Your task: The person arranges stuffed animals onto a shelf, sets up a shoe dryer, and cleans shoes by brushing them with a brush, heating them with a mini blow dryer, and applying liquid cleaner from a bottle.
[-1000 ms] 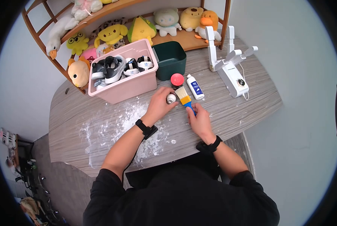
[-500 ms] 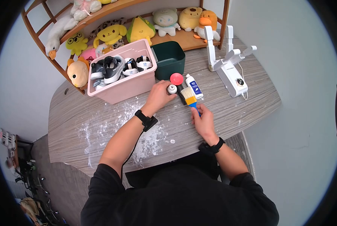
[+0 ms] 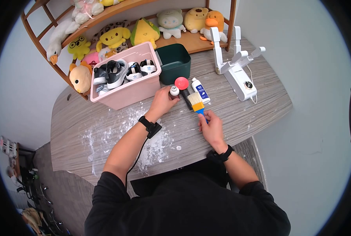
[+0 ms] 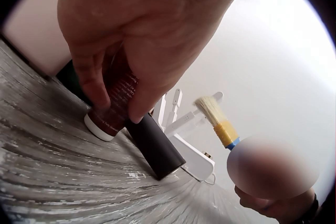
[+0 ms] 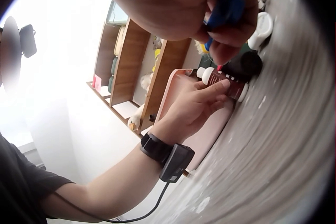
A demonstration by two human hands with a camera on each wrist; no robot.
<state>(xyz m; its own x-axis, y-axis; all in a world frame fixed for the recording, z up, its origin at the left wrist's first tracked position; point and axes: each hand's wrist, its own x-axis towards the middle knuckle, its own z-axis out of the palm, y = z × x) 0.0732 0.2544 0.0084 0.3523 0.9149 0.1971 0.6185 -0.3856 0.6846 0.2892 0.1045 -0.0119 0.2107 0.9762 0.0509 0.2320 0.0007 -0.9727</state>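
Note:
The left hand (image 3: 163, 103) grips a small dark red bottle (image 4: 116, 109) with a white cap (image 3: 174, 91); its white base is at the table surface in the left wrist view. Just right of it lies a black-handled tool with a round red end (image 3: 181, 83). Between thumb and fingers, the right hand (image 3: 211, 126) holds a brush by its blue handle, the pale bristles (image 3: 195, 99) pointing up and away over the table. Behind the brush lies a white bottle with a blue label (image 3: 201, 91).
A pink bin (image 3: 124, 94) of shoes and a dark green bin (image 3: 176, 63) stand at the back, before a shelf of plush toys. A white device with upright arms (image 3: 238, 78) is at the right. White residue (image 3: 152, 145) marks the table's front left.
The left hand has shifted slightly left with the red bottle, away from the black-handled tool. The right hand and brush have moved a little right and toward the person.

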